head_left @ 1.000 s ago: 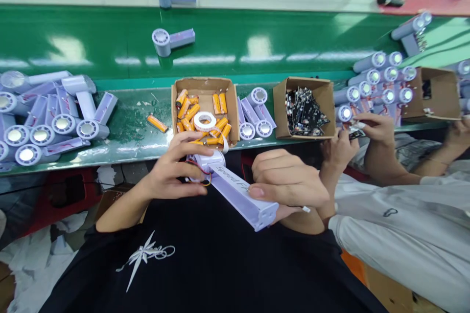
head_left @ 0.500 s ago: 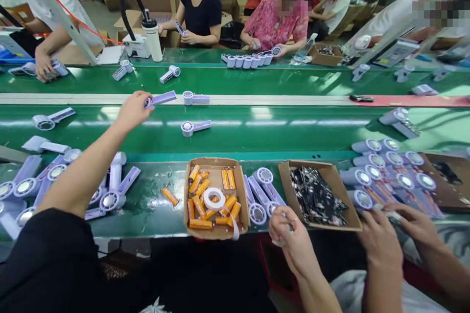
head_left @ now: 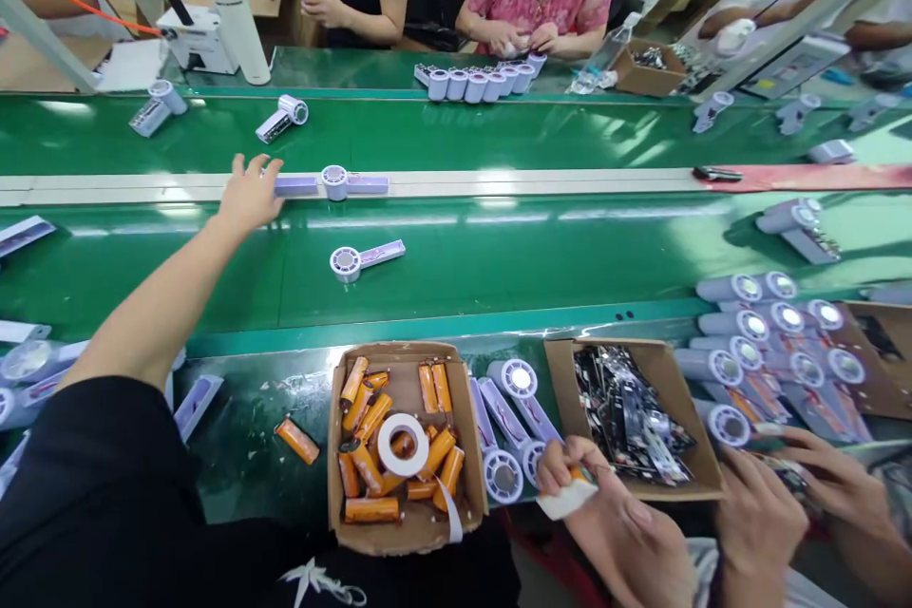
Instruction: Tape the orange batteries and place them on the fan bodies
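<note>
My left hand reaches over the white rail, fingers spread and apart. Beside and partly under it a lilac handheld fan housing rests on the rail; its round head is hidden by the hand. My right hand, low at the bench's front edge, pinches a small orange battery with a white strip on it; the fingers cover much of it. Between my arms stands a cardboard box of orange batteries, with a roll of white tape on top.
Another fan housing lies on the rail, one more on the green belt. A loose battery lies left of the box. A box of circuit boards stands right. A co-worker's hands work close by; other people sit opposite.
My left hand has set the fan housing down on the rail and its fingers have spread. My right hand has turned, showing an orange battery and white strip. The view has tilted down.
</note>
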`<state>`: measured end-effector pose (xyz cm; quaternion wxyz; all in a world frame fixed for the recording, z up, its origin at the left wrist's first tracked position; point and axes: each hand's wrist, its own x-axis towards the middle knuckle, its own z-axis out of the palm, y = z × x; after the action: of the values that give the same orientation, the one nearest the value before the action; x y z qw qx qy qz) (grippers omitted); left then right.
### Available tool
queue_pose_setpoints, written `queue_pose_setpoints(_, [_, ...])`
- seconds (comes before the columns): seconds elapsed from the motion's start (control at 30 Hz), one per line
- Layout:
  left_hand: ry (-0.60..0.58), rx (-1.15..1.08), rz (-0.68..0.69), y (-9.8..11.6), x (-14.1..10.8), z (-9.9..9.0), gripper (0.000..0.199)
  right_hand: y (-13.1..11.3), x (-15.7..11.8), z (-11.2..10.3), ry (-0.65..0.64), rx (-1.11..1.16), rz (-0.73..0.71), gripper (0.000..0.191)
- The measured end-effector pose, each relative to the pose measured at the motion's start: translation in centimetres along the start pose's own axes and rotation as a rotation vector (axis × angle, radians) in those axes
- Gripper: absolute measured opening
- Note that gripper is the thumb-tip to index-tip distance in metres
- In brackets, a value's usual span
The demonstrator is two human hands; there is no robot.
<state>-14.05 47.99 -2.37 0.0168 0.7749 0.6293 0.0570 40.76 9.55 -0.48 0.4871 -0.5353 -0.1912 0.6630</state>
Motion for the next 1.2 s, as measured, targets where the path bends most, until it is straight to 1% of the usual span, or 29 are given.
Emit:
queue_pose_setpoints(0.03, [0.049, -0.005, 0.029, 2.3, -1.4, 0.0, 0.056, 0.1, 0.2, 0.5, 0.005, 0.027, -0.002, 0.049])
queue_pose_setpoints(0.07, [0.040, 0.000, 0.087, 4.9, -2.8, 0.1, 0.051, 0.1, 0.5, 1.2, 0.018, 0.046, -0.015, 0.044])
queue_pose_setpoints(0.13, [-0.069, 0.048, 0.224, 10.3, -5.2, 0.8, 0.051, 0.3, 0.9, 2.4, 0.026, 0.034, -0.047, 0.040])
queue_pose_setpoints(0.17, [-0.111, 0.084, 0.253, 12.6, -6.1, 1.3, 0.052, 0.3, 1.0, 3.0, 0.009, -0.002, -0.062, 0.040])
queue_pose_setpoints(0.2, [-0.146, 0.115, 0.273, 14.4, -6.6, 1.7, 0.052, 0.3, 1.0, 3.4, -0.019, -0.058, -0.077, 0.041])
queue_pose_setpoints(0.23, [-0.167, 0.138, 0.284, 15.8, -6.9, 2.0, 0.050, 0.3, 1.0, 3.7, -0.051, -0.134, -0.095, 0.043])
queue_pose_setpoints(0.27, [-0.182, 0.150, 0.298, 16.6, -7.0, 2.2, 0.046, 0.1, 1.0, 3.8, -0.078, -0.229, -0.118, 0.045])
queue_pose_setpoints(0.33, [-0.205, 0.146, 0.358, 16.9, -6.8, 2.1, 0.039, -0.3, 0.7, 3.8, -0.087, -0.440, -0.227, 0.046])
queue_pose_setpoints(0.4, [-0.230, 0.128, 0.438, 16.1, -6.8, 1.5, 0.034, -0.9, 0.5, 3.8, -0.052, -0.600, -0.417, 0.041])
queue_pose_setpoints(0.47, [-0.257, 0.108, 0.498, 15.3, -7.3, 1.1, 0.028, -1.7, 0.6, 4.3, -0.030, -0.668, -0.628, 0.036])
queue_pose_setpoints(0.53, [-0.280, 0.090, 0.525, 15.1, -7.8, 1.1, 0.021, -2.6, 1.5, 5.5, -0.077, -0.693, -0.785, 0.032])
queue_pose_setpoints(0.63, [-0.300, 0.074, 0.502, 16.2, -7.7, 1.9, 0.018, -3.7, 4.4, 8.5, -0.150, -0.702, -0.901, 0.028])
queue_pose_setpoints(0.73, [-0.332, 0.050, 0.438, 17.4, -6.2, 2.4, 0.019, -4.5, 9.2, 12.3, -0.120, -0.664, -0.939, 0.030])
queue_pose_setpoints(0.8, [-0.368, 0.007, 0.414, 17.6, -5.0, 2.3, 0.018, -4.8, 12.9, 14.9, -0.127, -0.676, -0.935, 0.032])
queue_pose_setpoints(0.87, [-0.377, -0.046, 0.394, 17.3, -4.0, 2.1, 0.020, -4.9, 16.4, 17.2, -0.181, -0.752, -0.883, 0.033])
queue_pose_setpoints(0.93, [-0.339, -0.091, 0.356, 16.9, -3.7, 2.1, 0.028, -4.6, 19.4, 19.1, -0.219, -0.856, -0.801, 0.037])
queue_pose_setpoints(1.0, [-0.284, -0.122, 0.307, 16.6, -3.7, 2.5, 0.035, -4.2, 21.5, 20.2, -0.249, -1.001, -0.751, 0.041])
queue_pose_setpoints(1.07, [-0.247, -0.139, 0.274, 16.7, -3.9, 3.0, 0.036, -3.8, 22.9, 20.7, -0.281, -1.199, -0.744, 0.042])
queue_pose_setpoints(1.13, [-0.236, -0.147, 0.259, 17.0, -4.0, 3.4, 0.033, -3.5, 23.5, 20.8, -0.309, -1.377, -0.755, 0.042])
queue_pose_setpoints(1.2, [-0.237, -0.148, 0.252, 17.4, -3.9, 3.6, 0.030, -3.3, 23.6, 20.6, -0.329, -1.482, -0.766, 0.039])
